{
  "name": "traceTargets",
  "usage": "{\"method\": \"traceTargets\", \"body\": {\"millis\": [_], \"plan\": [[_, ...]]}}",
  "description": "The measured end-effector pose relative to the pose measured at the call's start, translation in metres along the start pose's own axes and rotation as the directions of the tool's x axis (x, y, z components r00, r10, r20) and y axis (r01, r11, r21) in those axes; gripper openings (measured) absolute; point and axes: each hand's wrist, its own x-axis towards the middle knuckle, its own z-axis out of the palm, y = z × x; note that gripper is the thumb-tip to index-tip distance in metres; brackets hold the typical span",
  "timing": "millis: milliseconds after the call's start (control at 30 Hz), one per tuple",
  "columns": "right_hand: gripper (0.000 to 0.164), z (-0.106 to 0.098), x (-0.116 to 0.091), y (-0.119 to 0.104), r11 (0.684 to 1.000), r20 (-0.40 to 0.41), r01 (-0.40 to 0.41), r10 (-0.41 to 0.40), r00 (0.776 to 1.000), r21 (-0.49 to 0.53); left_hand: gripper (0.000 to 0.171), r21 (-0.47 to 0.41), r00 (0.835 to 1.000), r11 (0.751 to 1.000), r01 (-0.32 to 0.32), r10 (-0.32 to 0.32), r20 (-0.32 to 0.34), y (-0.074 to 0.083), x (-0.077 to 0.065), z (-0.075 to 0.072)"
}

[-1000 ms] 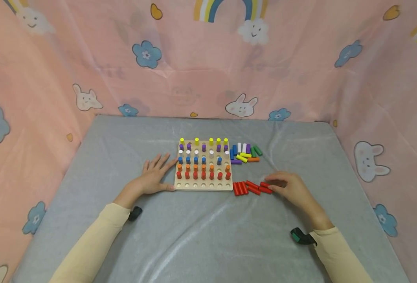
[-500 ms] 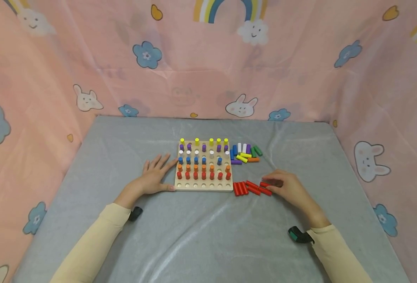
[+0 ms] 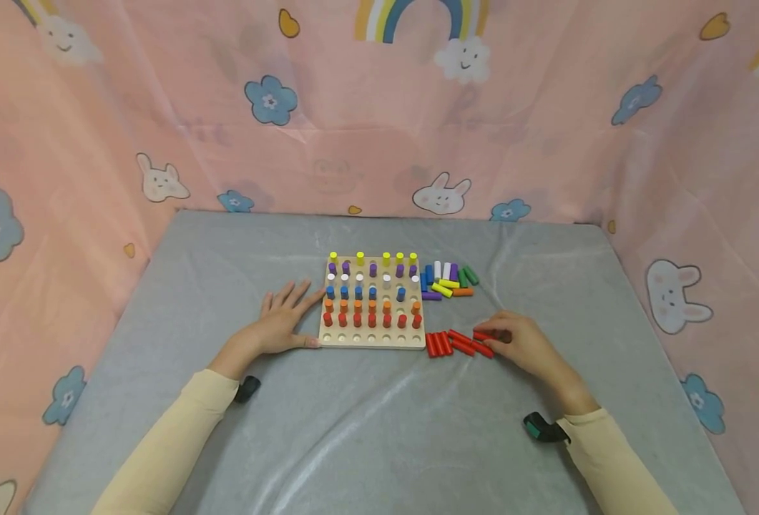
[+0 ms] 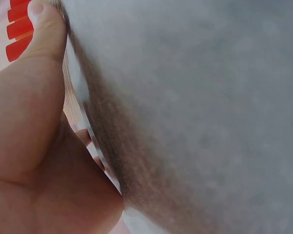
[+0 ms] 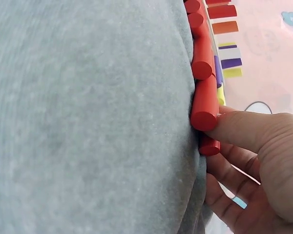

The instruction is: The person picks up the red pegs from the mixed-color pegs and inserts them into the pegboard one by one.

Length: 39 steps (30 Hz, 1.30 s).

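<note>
A wooden pegboard [image 3: 373,342] holds rows of coloured pegs: yellow, purple, white, blue, orange and red. The row of holes closest to me has no pegs. My left hand [image 3: 280,323] lies flat with spread fingers at the board's left side, thumb by its near corner; the left wrist view shows the thumb along the wooden edge. Right of the board, several loose red pegs [image 3: 440,344] lie on the cloth. My right hand [image 3: 522,343] pinches a red peg [image 5: 210,146] at their right end, the thumb alongside another red peg [image 5: 205,105].
Beyond the red ones, a mixed group of loose pegs [image 3: 446,283] in blue, white, purple, yellow, orange and green lies by the board's right side. Grey cloth [image 3: 379,429] covers the table. A patterned pink curtain [image 3: 353,143] surrounds the back and sides.
My right hand has shifted slightly left, and the red pegs at its fingertips have moved a little closer to the others. My left hand has stayed at the board.
</note>
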Motion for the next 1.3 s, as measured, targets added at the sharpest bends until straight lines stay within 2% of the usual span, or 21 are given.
{"method": "traceTargets", "body": {"millis": [667,1067,1300], "plan": [[0.025,-0.003,0.004,-0.003,0.999,0.01,-0.012,0.013,1.0,-0.04,0.101,0.004,1.0,1.0,0.003,-0.003,0.004,0.003,0.0,0.0],[0.029,-0.005,0.01,-0.011,0.999,-0.013,0.023,-0.023,1.0,-0.046,0.102,0.0,1.0,1.0,0.0,0.0,-0.004,0.004,-0.002,-0.002],[0.029,-0.002,0.016,-0.024,0.999,0.0,0.009,-0.009,1.0,-0.035,0.101,0.004,1.0,1.0,0.004,-0.004,0.004,0.003,0.0,-0.001]]}}
